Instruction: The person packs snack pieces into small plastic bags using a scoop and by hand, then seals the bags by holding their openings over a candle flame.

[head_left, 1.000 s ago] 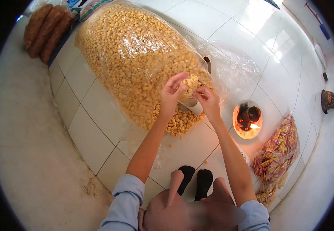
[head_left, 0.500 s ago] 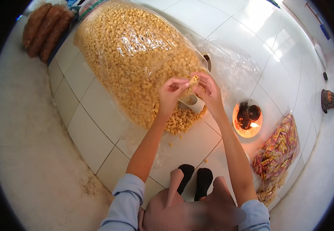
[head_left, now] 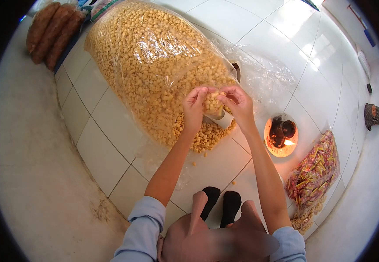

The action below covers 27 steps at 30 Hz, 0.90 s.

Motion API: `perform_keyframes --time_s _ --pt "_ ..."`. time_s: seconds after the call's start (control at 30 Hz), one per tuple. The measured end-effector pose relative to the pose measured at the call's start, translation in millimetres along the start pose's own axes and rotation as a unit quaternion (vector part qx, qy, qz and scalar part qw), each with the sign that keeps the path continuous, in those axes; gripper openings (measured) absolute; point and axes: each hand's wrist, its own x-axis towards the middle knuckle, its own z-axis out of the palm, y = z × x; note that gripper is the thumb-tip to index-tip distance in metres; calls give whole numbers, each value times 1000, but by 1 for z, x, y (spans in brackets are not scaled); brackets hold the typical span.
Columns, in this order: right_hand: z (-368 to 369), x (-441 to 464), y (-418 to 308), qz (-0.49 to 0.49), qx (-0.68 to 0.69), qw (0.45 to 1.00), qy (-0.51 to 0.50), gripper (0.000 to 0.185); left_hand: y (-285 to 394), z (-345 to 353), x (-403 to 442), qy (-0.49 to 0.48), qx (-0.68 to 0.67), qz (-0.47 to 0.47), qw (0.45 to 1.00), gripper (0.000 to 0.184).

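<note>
A small clear plastic packet of macaroni snacks (head_left: 213,104) hangs between my two hands. My left hand (head_left: 193,105) pinches its upper left edge, fingers closed. Opposite it, my right hand (head_left: 240,104) pinches the upper right edge. Just below the packet lies a white cup (head_left: 225,119), partly hidden, tilted among loose snacks (head_left: 202,139) at the mouth of a large clear sack of macaroni snacks (head_left: 154,65).
To the right, a small oil lamp (head_left: 288,129) burns with an open flame on a white plate (head_left: 278,151). Beyond it lies a bag of small red and yellow packets (head_left: 315,168). Long brown filled bags (head_left: 52,35) stand at the upper left. Loose clear plastic (head_left: 263,72) covers some tiles.
The packet was bunched narrow between my fingers; now it hangs spread, showing its contents. My hands have lowered slightly, and my left fingers have shifted along the top edge.
</note>
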Motion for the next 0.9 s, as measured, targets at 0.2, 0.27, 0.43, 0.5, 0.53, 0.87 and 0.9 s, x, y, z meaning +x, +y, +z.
perform_keyframes --time_s 0.2,0.27,0.43,0.5,0.53,0.87,0.9 --pt "0 -1 13 -2 -17 1000 12 20 -8 3 -3 -19 8 30 999 13" --pt "1 -3 9 43 22 999 -2 28 -8 -3 -2 14 26 -12 999 12" --pt "-5 -12 9 102 -43 991 -79 37 -7 1 2 76 -13 11 997 15" --pt "-7 -16 13 141 -58 982 -113 38 -4 0 2 108 8 -32 994 17" --pt "-7 -18 16 139 -61 981 -120 36 -5 -1 3 108 8 -32 994 17" --pt "-10 -21 46 86 -107 990 -29 15 -11 -11 -4 -41 19 -7 999 21" --pt "-10 -21 48 86 -107 990 -28 15 -10 -10 -5 -46 67 34 996 23"
